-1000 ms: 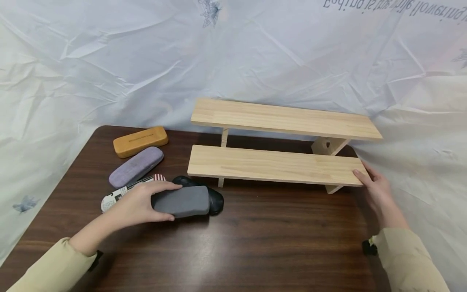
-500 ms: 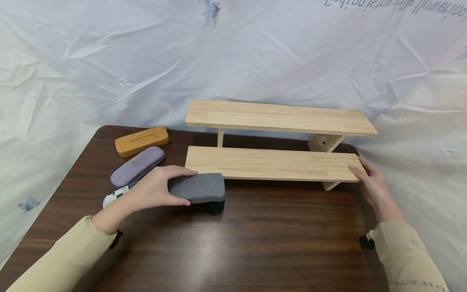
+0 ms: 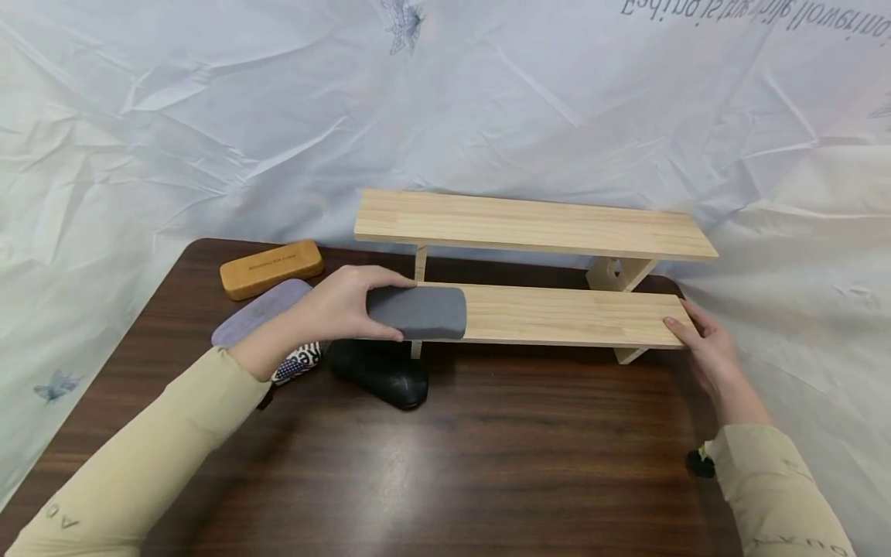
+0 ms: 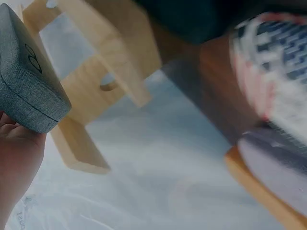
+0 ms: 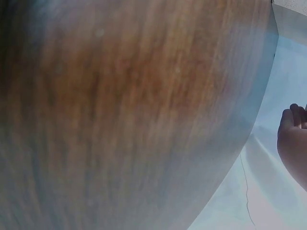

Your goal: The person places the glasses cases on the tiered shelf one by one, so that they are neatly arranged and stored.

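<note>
Head view: pinching a grey eyeglasses case [image 3: 421, 313] between thumb and fingers of the left-hand grip [image 3: 344, 304], holding it over the left end of the lower board [image 3: 557, 316] of a two-tier wooden rack [image 3: 536, 224]; cannot tell whether touching the wood. Grasping the rack at 3 o'clock from that case with the right-hand grip [image 3: 713, 352], with thumb laid on top of the lower board's right end. Seeing on the dark brown tabletop [image 3: 487, 464], by the clock from the grey case, a glossy black case [image 3: 383, 379] at 7, a print-patterned case [image 3: 299, 362] at 8, partly hidden behind the left sleeve [image 3: 167, 441], a lavender case [image 3: 256, 311] at 9, and an orange-tan case [image 3: 271, 271] between 9 and 10. Seeing wrinkled white sheeting [image 3: 452, 116] at 12 o'clock. Left wrist view: showing a dark twin-loop mark [image 4: 33, 58] on the grey case, near 9 o'clock. Right wrist view: showing mostly blurred tabletop, with the right-hand grip cut off at 3 o'clock.
</note>
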Motion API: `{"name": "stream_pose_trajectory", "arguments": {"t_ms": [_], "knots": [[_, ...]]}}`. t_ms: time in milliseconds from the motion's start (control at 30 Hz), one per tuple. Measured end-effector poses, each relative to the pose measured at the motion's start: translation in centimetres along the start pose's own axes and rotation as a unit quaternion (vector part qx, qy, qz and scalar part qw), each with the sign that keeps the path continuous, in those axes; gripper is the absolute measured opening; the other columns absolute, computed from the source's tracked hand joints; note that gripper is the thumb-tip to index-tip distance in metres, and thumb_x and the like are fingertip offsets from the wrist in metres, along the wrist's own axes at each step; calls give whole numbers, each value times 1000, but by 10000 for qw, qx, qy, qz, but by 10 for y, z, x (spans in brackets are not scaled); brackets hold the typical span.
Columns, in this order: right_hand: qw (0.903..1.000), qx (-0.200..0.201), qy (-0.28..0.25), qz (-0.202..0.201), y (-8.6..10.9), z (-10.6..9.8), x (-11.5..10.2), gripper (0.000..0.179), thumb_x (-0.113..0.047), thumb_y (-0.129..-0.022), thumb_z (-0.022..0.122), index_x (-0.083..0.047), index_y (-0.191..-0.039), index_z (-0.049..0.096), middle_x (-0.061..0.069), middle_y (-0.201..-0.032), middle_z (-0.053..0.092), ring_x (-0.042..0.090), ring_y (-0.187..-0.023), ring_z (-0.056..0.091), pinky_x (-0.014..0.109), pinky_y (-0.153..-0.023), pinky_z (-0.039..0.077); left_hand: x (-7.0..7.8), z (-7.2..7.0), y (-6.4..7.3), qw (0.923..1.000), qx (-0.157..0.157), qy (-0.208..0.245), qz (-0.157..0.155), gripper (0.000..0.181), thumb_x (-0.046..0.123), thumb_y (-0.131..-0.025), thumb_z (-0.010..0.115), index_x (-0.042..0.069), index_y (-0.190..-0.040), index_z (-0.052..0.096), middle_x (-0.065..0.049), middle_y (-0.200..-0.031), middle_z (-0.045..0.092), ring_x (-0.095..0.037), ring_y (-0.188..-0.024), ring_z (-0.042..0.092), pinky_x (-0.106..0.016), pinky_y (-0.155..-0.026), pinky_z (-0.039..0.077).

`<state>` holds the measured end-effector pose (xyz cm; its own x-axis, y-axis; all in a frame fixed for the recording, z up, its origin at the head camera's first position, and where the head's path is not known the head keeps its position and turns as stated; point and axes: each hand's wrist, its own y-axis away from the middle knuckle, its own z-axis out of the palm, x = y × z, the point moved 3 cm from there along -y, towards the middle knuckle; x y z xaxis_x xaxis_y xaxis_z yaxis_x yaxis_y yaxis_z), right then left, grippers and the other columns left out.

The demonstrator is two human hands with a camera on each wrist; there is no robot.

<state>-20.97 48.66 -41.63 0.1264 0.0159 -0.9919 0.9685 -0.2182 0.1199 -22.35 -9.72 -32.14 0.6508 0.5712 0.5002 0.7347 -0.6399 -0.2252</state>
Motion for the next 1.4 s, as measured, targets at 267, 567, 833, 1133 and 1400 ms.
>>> {"name": "stream_pose_trajectory", "arguments": {"t_ms": [267, 567, 833, 1133, 1400], "knots": [[9998, 35, -150, 110, 0, 1, 0, 81, -10, -105, 65, -7, -170, 16, -2, -173, 26, -15, -96, 60, 2, -84, 51, 4, -3, -32, 9989, -412, -192, -98, 72, 33, -81, 95, 10, -143, 68, -12, -145, 68, -30, -128, 67, -49, -106, 56], [9998, 9, -215, -60, 0, 2, -1, 79, -7, -104, 66, -4, -168, 20, -4, -156, 46, -13, -97, 63, 4, -84, 54, 9, -5, -57, 9982, -529, -220, 198, 71, 35, -82, 94, 9, -143, 68, -12, -146, 67, -30, -133, 65, -49, -112, 53], [10000, 31, -20, 47, 1, 3, -2, 81, -9, -105, 66, -3, -169, 16, -1, -165, 37, -15, -97, 60, 2, -85, 51, 26, -17, -78, 9975, -521, -194, 426, 72, 35, -82, 94, 8, -143, 67, -11, -143, 69, -27, -126, 68, -44, -107, 55], [10000, 27, -14, -95, 0, 0, -1, 81, -8, -104, 66, 1, -168, 17, -14, -132, 58, -12, -94, 63, 4, -83, 53, 34, -36, -102, 9977, -474, -181, 443, 73, 34, -83, 92, 7, -145, 65, -10, -145, 68, -26, -125, 67, -42, -105, 54], [9998, 14, 100, -184, 0, 0, 0, 80, -9, -105, 67, 0, -168, 18, -12, -138, 56, -12, -95, 62, 3, -84, 52, 24, -47, -128, 9991, -389, -47, 176, 74, 31, -85, 91, 6, -149, 62, -13, -149, 65, -28, -124, 65, -44, -106, 53]]}}
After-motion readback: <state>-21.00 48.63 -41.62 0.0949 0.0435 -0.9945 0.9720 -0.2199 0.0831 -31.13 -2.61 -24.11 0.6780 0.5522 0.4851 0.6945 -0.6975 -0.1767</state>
